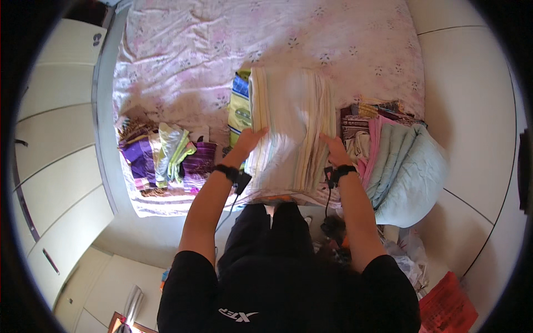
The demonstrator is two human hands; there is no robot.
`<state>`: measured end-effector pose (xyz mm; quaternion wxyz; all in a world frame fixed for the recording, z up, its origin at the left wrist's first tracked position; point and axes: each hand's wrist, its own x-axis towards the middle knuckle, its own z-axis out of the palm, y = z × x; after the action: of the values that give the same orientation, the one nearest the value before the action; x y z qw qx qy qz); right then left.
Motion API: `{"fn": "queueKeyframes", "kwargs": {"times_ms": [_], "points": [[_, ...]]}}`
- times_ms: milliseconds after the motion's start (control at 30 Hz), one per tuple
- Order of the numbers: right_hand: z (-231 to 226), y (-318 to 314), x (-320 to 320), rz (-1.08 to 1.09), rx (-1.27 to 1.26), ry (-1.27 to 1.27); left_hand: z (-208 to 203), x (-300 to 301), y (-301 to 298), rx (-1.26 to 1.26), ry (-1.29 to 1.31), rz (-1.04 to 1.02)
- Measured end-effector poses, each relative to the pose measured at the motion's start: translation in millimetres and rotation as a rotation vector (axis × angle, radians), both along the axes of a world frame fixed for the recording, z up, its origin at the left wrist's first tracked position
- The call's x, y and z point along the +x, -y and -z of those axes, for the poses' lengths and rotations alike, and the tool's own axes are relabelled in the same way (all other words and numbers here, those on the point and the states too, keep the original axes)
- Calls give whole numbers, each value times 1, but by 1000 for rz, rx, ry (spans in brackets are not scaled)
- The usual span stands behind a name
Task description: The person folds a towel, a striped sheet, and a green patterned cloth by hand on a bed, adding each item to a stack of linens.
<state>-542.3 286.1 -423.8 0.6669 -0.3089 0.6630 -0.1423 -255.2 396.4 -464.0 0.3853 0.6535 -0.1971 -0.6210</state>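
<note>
A folded striped sheet (pixel 286 133), pale cream with yellow and blue-grey lines, lies in front of me at the bed's near edge. My left hand (pixel 251 140) clasps its left side, thumb on top and the other fingers mostly hidden. On the opposite side my right hand (pixel 335 150) holds the edge in the same way. Partly under the sheet's left side, a folded yellow-green and blue cloth (pixel 240 102) sticks out. Dark straps with small boxes and cables circle both wrists.
The bed carries a pink floral sheet (pixel 194 44). Purple and green folded clothes (pixel 166 155) lie at the left. A pale green quilt (pixel 413 169) rests at the right beside pink and brown textiles (pixel 369 139). Plastic bags and a red bag (pixel 448 304) are at lower right; cabinets (pixel 61 127) flank the left.
</note>
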Motion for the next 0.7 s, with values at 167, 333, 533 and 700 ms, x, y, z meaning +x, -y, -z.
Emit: {"fn": "queueKeyframes", "kwargs": {"times_ms": [167, 333, 533, 700], "points": [[-76, -31, -43, -276, -227, 149, -69, 4, -49, 15, -167, -198], [-101, -59, -64, -281, -306, 358, -182, 5, -82, -107, -287, -327], [-125, -58, -60, -600, -1028, 121, -208, 2, -66, -212, -64, -415], [-223, -35, -53, -733, -1254, -271, -286, -6, -38, -381, -155, -84]]}}
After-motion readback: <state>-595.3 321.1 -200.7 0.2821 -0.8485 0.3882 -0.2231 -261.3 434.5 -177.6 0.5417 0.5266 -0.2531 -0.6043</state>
